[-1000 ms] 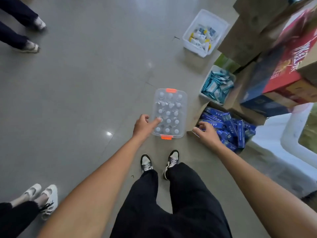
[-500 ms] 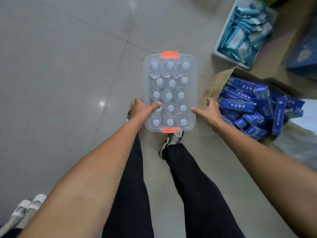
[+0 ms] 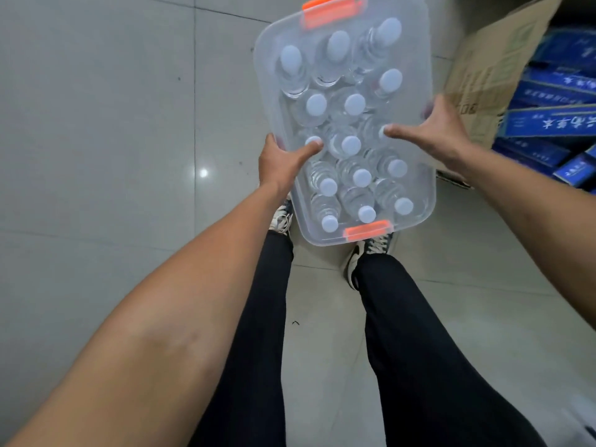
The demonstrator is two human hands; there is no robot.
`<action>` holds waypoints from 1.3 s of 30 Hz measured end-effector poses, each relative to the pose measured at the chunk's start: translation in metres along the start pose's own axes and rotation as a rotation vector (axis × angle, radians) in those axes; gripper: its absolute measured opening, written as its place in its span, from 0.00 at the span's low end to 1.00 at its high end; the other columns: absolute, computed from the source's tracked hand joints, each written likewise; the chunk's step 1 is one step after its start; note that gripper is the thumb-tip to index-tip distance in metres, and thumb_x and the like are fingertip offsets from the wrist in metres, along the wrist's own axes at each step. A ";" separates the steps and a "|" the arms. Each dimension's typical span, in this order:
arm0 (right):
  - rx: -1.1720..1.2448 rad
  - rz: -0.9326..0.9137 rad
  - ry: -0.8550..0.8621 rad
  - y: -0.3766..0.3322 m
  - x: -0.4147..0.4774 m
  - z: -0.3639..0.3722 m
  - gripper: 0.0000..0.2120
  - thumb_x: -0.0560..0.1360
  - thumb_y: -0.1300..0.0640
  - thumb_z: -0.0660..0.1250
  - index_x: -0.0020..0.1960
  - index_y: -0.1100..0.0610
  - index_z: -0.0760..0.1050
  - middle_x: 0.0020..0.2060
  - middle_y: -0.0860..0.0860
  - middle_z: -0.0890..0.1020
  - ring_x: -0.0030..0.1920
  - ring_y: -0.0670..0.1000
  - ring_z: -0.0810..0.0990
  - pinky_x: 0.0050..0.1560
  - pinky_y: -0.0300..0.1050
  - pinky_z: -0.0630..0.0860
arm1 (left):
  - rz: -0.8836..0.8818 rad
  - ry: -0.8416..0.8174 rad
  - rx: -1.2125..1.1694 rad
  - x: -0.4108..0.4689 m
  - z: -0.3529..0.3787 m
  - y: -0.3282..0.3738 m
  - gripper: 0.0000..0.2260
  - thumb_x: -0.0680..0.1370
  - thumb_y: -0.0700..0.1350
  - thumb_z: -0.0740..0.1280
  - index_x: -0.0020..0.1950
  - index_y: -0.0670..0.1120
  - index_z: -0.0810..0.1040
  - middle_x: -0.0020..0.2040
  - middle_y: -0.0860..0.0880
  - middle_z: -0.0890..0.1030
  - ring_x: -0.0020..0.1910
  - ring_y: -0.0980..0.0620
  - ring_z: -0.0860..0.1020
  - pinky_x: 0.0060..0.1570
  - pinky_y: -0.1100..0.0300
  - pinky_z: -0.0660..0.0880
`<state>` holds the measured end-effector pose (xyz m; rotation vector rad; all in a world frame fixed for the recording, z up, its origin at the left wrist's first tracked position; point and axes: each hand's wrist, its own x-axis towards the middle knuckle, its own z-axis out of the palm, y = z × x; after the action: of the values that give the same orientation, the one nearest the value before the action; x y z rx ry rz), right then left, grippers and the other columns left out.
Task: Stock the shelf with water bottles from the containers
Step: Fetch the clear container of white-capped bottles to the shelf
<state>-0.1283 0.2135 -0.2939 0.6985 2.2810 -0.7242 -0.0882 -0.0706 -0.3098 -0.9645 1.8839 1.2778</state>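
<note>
- Blue cartons (image 3: 548, 121), right edge of frame: white Chinese characters printed on the long panels, too blurred to read.
- Cardboard flap (image 3: 483, 75), upper right: faint dark print, illegible.

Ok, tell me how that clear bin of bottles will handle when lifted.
Probably heavy for its size: the clear bin is packed with upright water bottles. Its smooth plastic sides may slip or flex, so the left hand and right hand gripping opposite sides looks sensible.

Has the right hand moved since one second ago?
Yes. The right hand went left, away from the cardboard box, onto the right side of the clear bottle bin.
</note>
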 end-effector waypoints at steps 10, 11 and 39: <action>-0.034 -0.032 0.023 -0.012 -0.039 -0.029 0.40 0.51 0.19 0.71 0.40 0.53 0.70 0.34 0.49 0.75 0.34 0.50 0.73 0.30 0.48 0.64 | 0.085 0.030 0.093 -0.035 -0.032 0.036 0.31 0.62 0.64 0.81 0.37 0.48 0.63 0.36 0.48 0.66 0.34 0.45 0.72 0.20 0.62 0.72; -0.011 -0.028 0.032 -0.012 -0.048 -0.035 0.42 0.51 0.18 0.71 0.42 0.54 0.72 0.36 0.50 0.76 0.35 0.52 0.74 0.31 0.50 0.66 | 0.110 0.030 0.109 -0.044 -0.036 0.045 0.31 0.62 0.64 0.81 0.37 0.48 0.63 0.35 0.48 0.65 0.33 0.45 0.72 0.20 0.63 0.71; 0.868 0.656 0.687 0.180 -0.656 -0.343 0.32 0.62 0.34 0.80 0.35 0.52 0.63 0.29 0.47 0.67 0.31 0.50 0.66 0.32 0.48 0.61 | 0.787 -0.633 1.004 -0.624 0.125 0.304 0.36 0.56 0.77 0.75 0.34 0.46 0.68 0.24 0.51 0.71 0.19 0.50 0.74 0.27 0.44 0.77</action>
<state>0.2768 0.3757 0.3304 2.2494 1.9525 -1.2581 -0.0125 0.2550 0.3110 0.6769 1.9950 0.6513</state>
